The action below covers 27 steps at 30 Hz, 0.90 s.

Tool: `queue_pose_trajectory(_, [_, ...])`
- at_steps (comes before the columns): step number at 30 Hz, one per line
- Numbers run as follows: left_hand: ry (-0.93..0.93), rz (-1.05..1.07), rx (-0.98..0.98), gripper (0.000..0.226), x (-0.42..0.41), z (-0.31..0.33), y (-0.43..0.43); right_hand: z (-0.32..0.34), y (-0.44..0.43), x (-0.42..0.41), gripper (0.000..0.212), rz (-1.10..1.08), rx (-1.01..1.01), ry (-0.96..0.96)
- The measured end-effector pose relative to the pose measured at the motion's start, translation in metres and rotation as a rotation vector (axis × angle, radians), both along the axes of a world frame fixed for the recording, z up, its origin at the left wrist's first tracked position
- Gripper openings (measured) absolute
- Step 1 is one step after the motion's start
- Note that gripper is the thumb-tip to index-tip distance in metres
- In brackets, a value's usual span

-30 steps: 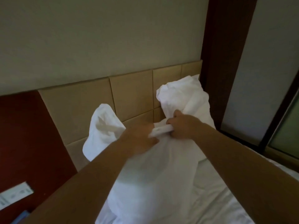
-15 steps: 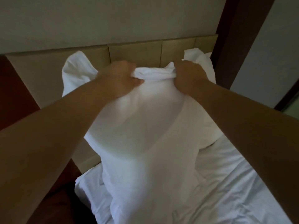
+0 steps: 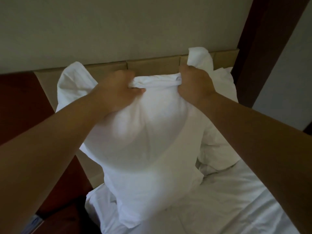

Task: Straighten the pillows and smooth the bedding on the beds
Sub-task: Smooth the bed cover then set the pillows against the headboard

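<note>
Both hands, left hand [image 3: 118,92] and right hand [image 3: 194,83], clench the top edge of the pillow [image 3: 143,141]; its long axis hangs straight down to the bed [image 3: 236,200].

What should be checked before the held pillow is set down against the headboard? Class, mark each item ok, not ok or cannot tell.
1. Grip of left hand on top edge of pillow: ok, fingers curled into fabric.
2. Grip of right hand on same edge: ok.
3. Flatness of pillowcase corner: not ok, it flops loose.
4. Smoothness of sheet: not ok, wrinkled.
5. Pillow's lower end clear of sheet: cannot tell, blurred.
</note>
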<state>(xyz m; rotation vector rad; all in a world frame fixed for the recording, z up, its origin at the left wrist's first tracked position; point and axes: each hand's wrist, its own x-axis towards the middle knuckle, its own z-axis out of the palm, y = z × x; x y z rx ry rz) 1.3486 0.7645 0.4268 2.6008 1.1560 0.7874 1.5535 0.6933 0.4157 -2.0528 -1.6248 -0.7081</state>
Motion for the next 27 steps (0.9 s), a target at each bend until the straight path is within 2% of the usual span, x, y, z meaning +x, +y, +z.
queue_pose_trajectory(4, [0.007,-0.001,-0.095,0.029,-0.003,-0.015,0.0,-0.013,0.002,-0.006,0.016,-0.018,-0.07,0.05])
queue_pose_trajectory(6, [0.024,-0.007,-0.161,0.039,-0.005,-0.031,0.002,-0.028,0.001,-0.01,0.019,-0.036,-0.142,0.039])
queue_pose_trajectory(9, [0.063,-0.012,-0.185,0.025,-0.009,-0.05,0.005,-0.043,0.001,-0.014,0.023,-0.032,-0.237,0.035])
queue_pose_trajectory(14, [0.0,-0.02,-0.194,0.024,-0.011,-0.043,0.019,-0.032,0.015,-0.014,0.022,-0.032,-0.204,0.007])
queue_pose_trajectory(19, [0.013,-0.005,-0.136,0.023,-0.006,-0.052,0.053,-0.037,0.05,-0.01,0.021,-0.091,-0.251,0.064])
queue_pose_trajectory(23, [0.09,-0.019,0.042,0.018,0.005,-0.076,0.101,-0.061,0.093,0.002,0.024,-0.145,-0.345,0.084])
queue_pose_trajectory(27, [0.014,-0.008,0.076,0.016,0.023,-0.09,0.152,-0.072,0.144,0.025,0.029,-0.234,-0.335,0.101])
